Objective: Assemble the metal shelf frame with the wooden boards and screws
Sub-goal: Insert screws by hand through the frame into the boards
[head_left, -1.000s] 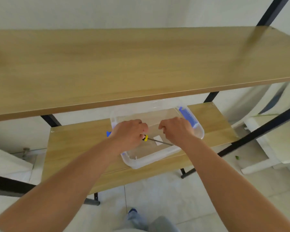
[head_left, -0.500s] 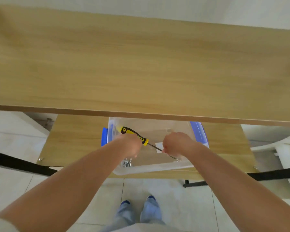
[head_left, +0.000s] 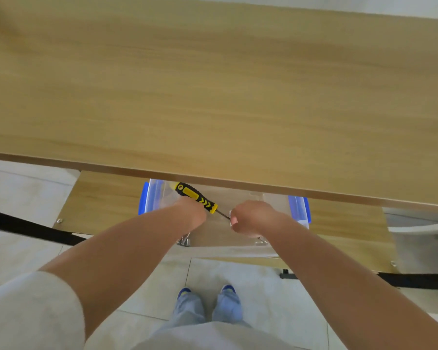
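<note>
Both boards look mounted, the upper board [head_left: 213,84] over the lower board [head_left: 104,200], while the left hand [head_left: 191,214] grips the screwdriver [head_left: 196,197] and the right hand [head_left: 250,217] curls at its tip above the clear box [head_left: 153,198] holding loose screws [head_left: 183,241], so tightening probably remains.

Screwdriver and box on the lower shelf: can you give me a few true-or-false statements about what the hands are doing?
1. The left hand holds a yellow-and-black screwdriver. True.
2. The clear box sits on the top board. False: it sits on the lower board.
3. The right hand lies flat and open. False: its fingers are curled at the screwdriver's tip.
4. Loose metal hardware lies in the box. True.
</note>
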